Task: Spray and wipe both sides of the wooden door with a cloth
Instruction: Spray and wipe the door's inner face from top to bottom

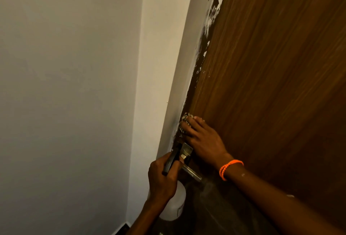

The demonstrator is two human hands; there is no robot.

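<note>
The brown wooden door (271, 77) fills the right side, its left edge smeared with white paint. My right hand (202, 139), with an orange bracelet on the wrist, presses a small patterned cloth (184, 120) flat against the door's left edge, just above the metal handle plate (187, 150). My left hand (162, 176) grips a white spray bottle (175, 206) by its dark trigger head, held low beside the metal lever handle (192, 173). Most of the cloth is hidden under my fingers.
A white wall (65, 94) and the white door frame (166, 66) stand close on the left. A dark skirting strip (122, 229) shows at the bottom. The space between wall and door is narrow.
</note>
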